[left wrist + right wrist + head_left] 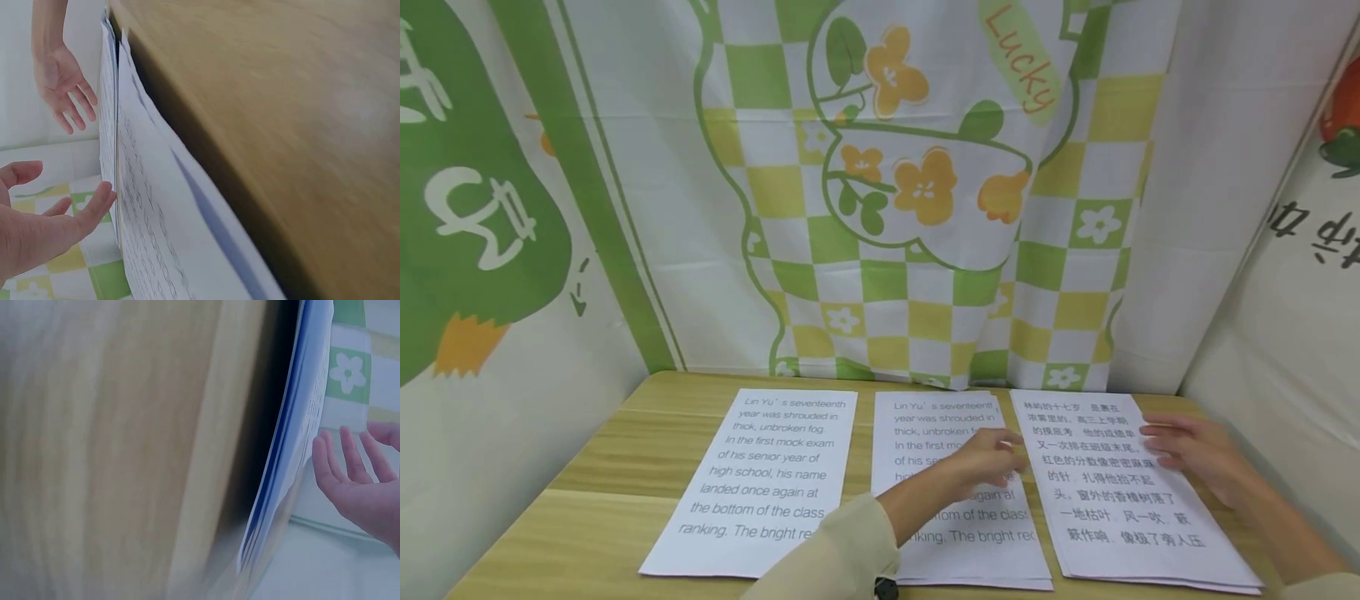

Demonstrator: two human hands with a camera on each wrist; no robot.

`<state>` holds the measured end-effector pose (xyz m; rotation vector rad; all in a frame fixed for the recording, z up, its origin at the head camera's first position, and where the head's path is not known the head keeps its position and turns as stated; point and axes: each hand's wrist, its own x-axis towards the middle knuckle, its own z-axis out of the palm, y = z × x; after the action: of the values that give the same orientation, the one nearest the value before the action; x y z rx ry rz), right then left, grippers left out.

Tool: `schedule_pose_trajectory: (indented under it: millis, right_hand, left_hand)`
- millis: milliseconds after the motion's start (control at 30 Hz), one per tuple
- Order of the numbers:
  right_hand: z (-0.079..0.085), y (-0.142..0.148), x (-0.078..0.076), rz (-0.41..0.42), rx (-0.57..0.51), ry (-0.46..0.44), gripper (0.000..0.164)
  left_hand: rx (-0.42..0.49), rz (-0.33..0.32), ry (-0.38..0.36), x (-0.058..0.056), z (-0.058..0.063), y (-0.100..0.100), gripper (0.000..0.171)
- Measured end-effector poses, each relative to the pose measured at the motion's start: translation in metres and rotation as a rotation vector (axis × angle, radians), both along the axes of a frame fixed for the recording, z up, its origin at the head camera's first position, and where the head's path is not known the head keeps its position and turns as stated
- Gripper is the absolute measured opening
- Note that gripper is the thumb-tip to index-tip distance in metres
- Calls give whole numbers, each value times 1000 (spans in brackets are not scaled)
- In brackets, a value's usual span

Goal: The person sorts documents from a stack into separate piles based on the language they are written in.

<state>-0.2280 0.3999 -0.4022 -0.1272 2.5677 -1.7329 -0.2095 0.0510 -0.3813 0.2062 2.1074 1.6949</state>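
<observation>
My left hand (988, 460) hovers over the right edge of the middle stack of printed sheets (970, 560), its fingers reaching toward the stack on the right. That right stack (1097, 487) carries Chinese text and lies a little askew. Along its right edge is my right hand (1198, 457), fingers loosely extended over the margin. Nothing is held by either hand. In the left wrist view the left hand (47, 234) has spread, relaxed fingers, with the other hand's palm facing it. Slightly bent fingers of the right hand (362, 481) show beside the paper edges in the right wrist view.
A third sheet or stack with English print (763, 467) lies at the left of the wooden table (602, 467). The middle stack's sheets are slightly fanned. Behind the table hangs a green and yellow checked cloth (880, 279), with printed cloth walls on both sides.
</observation>
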Motion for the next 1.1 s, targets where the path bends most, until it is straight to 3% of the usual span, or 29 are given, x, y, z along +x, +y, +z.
schedule_pose_trajectory:
  millis: [200, 433, 633, 867, 1100]
  right_hand:
    - [1, -17, -1, 52, -31, 10, 55]
    - [8, -37, -2, 22, 55, -21, 59]
    - [10, -56, -3, 73, 93, -12, 57]
    - [14, -78, -4, 104, 134, -2, 55]
    - [13, -100, -5, 209, 27, -58, 60]
  left_hand:
    - [-41, -14, 43, 2, -2, -20, 49]
    - [-77, 5, 84, 2, -2, -45, 52]
    - [-73, 55, 98, 2, -1, -68, 54]
    - [-68, 71, 107, 4, 2, -89, 57]
    - [-27, 117, 87, 6, 8, -112, 61]
